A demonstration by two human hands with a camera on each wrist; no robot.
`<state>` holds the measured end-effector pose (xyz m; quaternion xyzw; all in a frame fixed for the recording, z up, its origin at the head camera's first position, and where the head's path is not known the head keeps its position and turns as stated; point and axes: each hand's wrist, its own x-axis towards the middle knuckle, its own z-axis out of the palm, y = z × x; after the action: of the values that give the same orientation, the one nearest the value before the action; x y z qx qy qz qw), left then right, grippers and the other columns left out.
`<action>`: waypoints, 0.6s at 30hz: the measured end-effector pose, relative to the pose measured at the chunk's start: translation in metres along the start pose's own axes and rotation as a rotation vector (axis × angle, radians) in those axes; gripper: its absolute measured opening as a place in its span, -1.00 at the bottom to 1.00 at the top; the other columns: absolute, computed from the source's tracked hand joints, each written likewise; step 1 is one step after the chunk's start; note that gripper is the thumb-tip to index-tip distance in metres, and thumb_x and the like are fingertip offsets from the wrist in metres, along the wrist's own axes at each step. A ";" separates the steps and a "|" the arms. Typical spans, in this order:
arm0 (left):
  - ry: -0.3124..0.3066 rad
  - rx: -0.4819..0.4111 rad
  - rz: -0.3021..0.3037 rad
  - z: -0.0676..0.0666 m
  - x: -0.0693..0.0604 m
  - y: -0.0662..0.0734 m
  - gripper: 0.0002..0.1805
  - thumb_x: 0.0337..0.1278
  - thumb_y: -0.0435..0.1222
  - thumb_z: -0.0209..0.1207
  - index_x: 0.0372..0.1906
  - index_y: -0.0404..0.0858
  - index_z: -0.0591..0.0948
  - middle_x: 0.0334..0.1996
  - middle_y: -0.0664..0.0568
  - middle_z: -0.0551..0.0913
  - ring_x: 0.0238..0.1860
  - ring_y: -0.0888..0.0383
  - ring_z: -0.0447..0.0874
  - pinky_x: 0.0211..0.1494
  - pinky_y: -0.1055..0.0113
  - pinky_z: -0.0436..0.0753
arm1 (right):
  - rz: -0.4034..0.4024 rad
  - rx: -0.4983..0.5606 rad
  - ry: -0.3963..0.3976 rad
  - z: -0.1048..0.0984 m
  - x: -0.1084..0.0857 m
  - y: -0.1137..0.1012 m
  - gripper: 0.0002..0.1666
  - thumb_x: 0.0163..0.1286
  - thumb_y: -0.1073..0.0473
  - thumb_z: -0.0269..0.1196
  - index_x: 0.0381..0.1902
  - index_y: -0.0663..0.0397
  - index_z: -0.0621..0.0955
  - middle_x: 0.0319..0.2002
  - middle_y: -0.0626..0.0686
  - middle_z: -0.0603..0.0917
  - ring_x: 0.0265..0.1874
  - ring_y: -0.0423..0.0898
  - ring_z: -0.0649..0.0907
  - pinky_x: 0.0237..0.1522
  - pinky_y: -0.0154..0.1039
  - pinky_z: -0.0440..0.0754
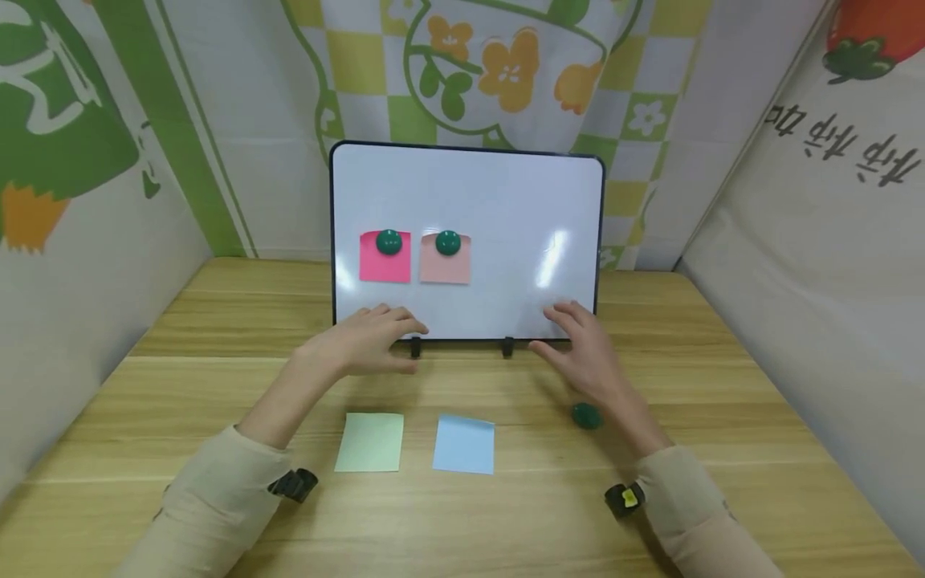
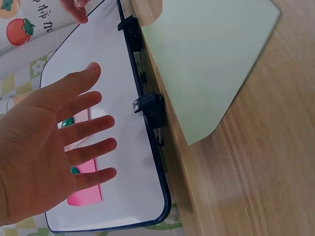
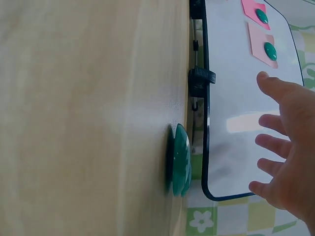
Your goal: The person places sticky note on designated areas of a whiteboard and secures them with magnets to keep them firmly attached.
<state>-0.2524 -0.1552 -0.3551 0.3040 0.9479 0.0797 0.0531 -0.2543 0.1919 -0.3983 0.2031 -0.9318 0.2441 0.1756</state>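
My left hand (image 1: 368, 343) hovers before the lower left of a whiteboard (image 1: 506, 201), holding nothing, its fingers spread in the left wrist view. Before the board's lower right is my right hand (image 1: 581, 353), also with nothing in it and fingers apart. A hot-pink sticky note (image 1: 385, 269) and a pale pink sticky note (image 1: 445, 269) are on the board, each under a round green magnet (image 1: 389, 242). Lying on the table are a light green sticky note (image 1: 370, 443) and a blue sticky note (image 1: 464, 445). Near the right wrist rests another green magnet (image 1: 587, 416).
The whiteboard stands upright on black feet (image 1: 508, 347) at the back of the wooden table (image 1: 448, 522). Behind it hangs a patterned cloth (image 1: 354, 64), with printed cloth walls on both sides. Each sleeve cuff carries a small black device (image 1: 292, 485).
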 end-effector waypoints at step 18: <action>-0.157 -0.092 -0.060 -0.002 -0.009 0.002 -0.44 0.21 -0.01 0.25 0.28 -0.11 0.56 0.28 -0.06 0.52 0.31 -0.14 0.43 0.37 -0.16 0.40 | 0.213 0.126 -0.149 -0.019 -0.032 0.029 -0.33 0.36 -0.06 0.31 0.31 0.19 0.50 0.38 0.30 0.36 0.41 0.32 0.27 0.41 0.33 0.17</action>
<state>-0.2442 -0.1588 -0.3520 0.2778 0.9448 0.0973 0.1436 -0.2364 0.2344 -0.4079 0.1314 -0.9414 0.3035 0.0660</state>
